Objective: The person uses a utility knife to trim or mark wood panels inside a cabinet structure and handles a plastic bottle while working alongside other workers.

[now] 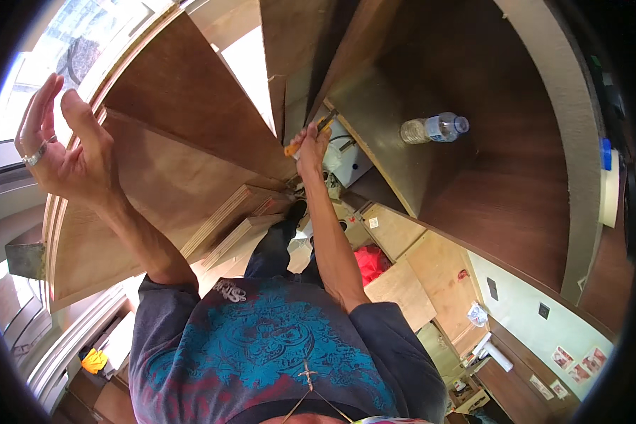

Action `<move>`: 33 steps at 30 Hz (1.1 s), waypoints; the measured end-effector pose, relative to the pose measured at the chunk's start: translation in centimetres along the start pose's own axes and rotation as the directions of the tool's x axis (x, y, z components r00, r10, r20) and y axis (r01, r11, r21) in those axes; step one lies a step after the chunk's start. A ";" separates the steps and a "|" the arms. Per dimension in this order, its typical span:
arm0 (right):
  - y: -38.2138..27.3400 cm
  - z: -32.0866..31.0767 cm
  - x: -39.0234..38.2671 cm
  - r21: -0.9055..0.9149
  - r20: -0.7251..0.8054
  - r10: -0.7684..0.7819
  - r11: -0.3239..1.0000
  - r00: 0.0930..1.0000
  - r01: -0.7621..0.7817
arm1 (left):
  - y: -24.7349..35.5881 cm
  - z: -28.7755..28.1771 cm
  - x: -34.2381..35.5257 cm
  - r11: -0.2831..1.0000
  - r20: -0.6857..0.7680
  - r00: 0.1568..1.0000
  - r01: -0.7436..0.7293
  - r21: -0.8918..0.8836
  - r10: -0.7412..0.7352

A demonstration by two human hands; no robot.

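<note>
My left hand point(74, 152) is raised at the far left, fingers curved and thumb apart, with nothing visible in it. A silvery ring is on one finger. It overlaps the edge of a large plywood panel point(141, 169); whether it touches the wood, I cannot tell. My right hand point(311, 150) is closed around an orange-handled tool point(324, 126) with a dark end, its exact kind unclear. That hand is held out ahead of me, beside the front edge of a dark brown cabinet point(374, 99). Inside the cabinet, a clear plastic bottle point(434, 128) has some contents.
Further plywood boards point(219, 230) lean at the left, near my legs. To the right are pale wooden panels point(431, 265), a red bag point(369, 263) and a light wall point(523, 293) with outlets. Something yellow point(93, 360) lies at the lower left.
</note>
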State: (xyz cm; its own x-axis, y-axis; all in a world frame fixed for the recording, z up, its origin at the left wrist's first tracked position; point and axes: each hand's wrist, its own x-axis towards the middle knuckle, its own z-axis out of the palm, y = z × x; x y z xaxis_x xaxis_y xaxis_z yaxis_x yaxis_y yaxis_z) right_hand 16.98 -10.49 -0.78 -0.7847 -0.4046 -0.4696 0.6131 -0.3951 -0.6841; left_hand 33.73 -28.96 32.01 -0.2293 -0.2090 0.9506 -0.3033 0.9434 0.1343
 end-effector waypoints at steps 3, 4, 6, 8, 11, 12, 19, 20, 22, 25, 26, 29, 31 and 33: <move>-0.7 0.0 -0.7 -0.020 -0.009 0.002 1.000 1.000 -0.002 | 0.4 0.2 0.3 0.999 0.003 1.000 0.012 0.044 -0.012; -0.4 0.4 -0.2 -0.003 -0.032 0.009 1.000 0.999 -0.009 | 0.7 0.4 0.4 0.998 -0.002 1.000 0.030 0.046 -0.030; 1.1 0.8 1.6 0.060 -0.006 -0.021 0.998 1.000 0.021 | 1.5 0.8 0.6 0.998 0.005 0.999 0.053 0.044 -0.053; 2.2 1.5 1.6 0.116 -0.043 -0.007 0.993 0.999 0.012 | 0.9 0.4 0.3 0.999 0.009 0.999 0.034 0.022 -0.034; 1.8 3.2 1.5 0.336 0.024 -0.002 0.942 1.000 -0.007 | 0.6 0.3 0.2 1.000 0.005 1.000 0.022 -0.006 -0.022; 1.7 3.7 2.0 0.403 0.025 0.009 0.915 1.000 -0.018 | 0.7 0.2 0.3 1.000 0.008 1.000 0.019 -0.012 -0.019; 2.4 2.3 1.5 0.189 -0.106 -0.084 0.977 0.991 0.103 | 0.6 0.6 0.3 1.000 -0.050 0.999 0.002 -0.030 -0.004; 2.0 1.6 0.9 0.115 -0.122 -0.110 0.986 0.986 0.125 | 0.8 0.6 0.4 1.000 -0.049 0.999 0.006 -0.016 -0.007; 1.2 0.0 0.7 0.018 -0.093 -0.090 0.996 0.992 0.092 | 1.1 0.7 0.5 1.000 -0.044 0.999 0.012 -0.006 -0.012; -0.2 -0.2 -0.6 -0.010 -0.056 -0.064 0.998 0.996 0.064 | 1.2 0.3 0.4 0.993 -0.004 1.000 0.017 0.114 -0.017; -0.5 -0.4 -0.8 -0.028 -0.056 -0.061 0.998 0.997 0.060 | 1.4 0.3 0.4 0.990 0.003 1.000 0.023 0.142 -0.024; -1.0 -0.3 -1.0 -0.037 -0.055 -0.059 0.998 0.997 0.057 | 1.5 0.4 0.5 0.980 0.019 0.999 0.030 0.199 -0.034; -1.2 -0.1 -1.2 -0.035 -0.055 -0.056 0.998 0.997 0.054 | 1.0 0.3 0.3 0.980 0.027 0.999 0.022 0.199 -0.028; -1.2 0.0 -1.1 -0.043 -0.061 -0.055 0.998 0.997 0.052 | 0.9 0.2 0.2 0.974 0.050 0.998 0.012 0.228 -0.023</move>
State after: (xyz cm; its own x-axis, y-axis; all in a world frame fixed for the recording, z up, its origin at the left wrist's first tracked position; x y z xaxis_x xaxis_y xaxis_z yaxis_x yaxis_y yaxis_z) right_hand 17.12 -9.56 0.52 -0.8211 -0.3315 -0.4647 0.5670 -0.3802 -0.7307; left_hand 33.26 -28.21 32.25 -0.2679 -0.2437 0.9321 -0.5084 0.8576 0.0781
